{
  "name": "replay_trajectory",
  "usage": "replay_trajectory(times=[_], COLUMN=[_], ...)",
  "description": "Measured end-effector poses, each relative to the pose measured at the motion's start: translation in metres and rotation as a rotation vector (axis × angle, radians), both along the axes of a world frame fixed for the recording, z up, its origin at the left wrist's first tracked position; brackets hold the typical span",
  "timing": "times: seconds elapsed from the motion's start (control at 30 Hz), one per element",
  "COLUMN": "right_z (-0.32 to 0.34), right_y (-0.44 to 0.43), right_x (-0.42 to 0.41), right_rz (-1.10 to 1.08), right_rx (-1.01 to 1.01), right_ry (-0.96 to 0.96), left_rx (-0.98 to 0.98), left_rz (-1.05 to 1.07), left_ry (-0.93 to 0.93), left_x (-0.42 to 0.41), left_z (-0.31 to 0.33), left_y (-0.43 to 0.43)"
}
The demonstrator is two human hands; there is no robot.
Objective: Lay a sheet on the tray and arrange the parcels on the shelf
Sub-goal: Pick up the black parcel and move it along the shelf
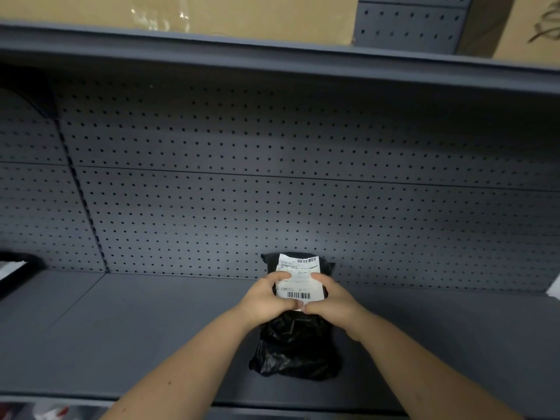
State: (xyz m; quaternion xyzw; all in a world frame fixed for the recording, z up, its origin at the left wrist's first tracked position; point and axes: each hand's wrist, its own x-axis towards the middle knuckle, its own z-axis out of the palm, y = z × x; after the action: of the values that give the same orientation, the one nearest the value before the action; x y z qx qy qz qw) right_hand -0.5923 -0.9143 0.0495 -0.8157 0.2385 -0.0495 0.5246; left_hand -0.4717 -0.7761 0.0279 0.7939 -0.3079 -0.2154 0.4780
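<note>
Both forearms enter from the bottom of the frame and converge toward lower centre, bare to the elbow and angled inward so that the two hands meet over one parcel (298, 338). The left hand (266, 298) comes in from lower left, palm turned toward the parcel, fingers curled over its left edge and thumb laid across the front. The right hand (331, 298) mirrors it from lower right, fingers wrapped over the right edge and thumb on the front; the two thumbs touch at the middle of the parcel. Each hand is partly closed in a clasp on the parcel, neither flat nor fisted. The parcel is a black plastic mailer bag standing on the shelf (151, 344) at lower centre of the frame, its long axis running from the near edge of the shelf toward the back panel (272, 177), with its far end raised against or just beside that perforated panel; contact there cannot be told. A white label (298, 275) with barcodes covers the upper half of the front face and faces the camera; the hands overlap its lower and side margins. The crumpled lower end of the bag rests on the shelf surface. At the left edge of the frame a dark tray (18, 275) sits well apart from the parcel. Cardboard boxes (242, 16) occupy the shelf above.
</note>
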Motion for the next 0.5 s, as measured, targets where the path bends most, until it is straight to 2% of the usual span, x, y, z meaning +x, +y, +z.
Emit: replay_trajectory(times=[0.5], right_z=[0.003], right_y=[0.018], right_x=[-0.027], right_rz=[0.013], right_rx=[-0.044], right_ry=[0.051], left_rx=[0.071], left_rz=[-0.025], left_ry=[-0.037], left_x=[-0.019], left_z=[0.002], left_y=[0.027])
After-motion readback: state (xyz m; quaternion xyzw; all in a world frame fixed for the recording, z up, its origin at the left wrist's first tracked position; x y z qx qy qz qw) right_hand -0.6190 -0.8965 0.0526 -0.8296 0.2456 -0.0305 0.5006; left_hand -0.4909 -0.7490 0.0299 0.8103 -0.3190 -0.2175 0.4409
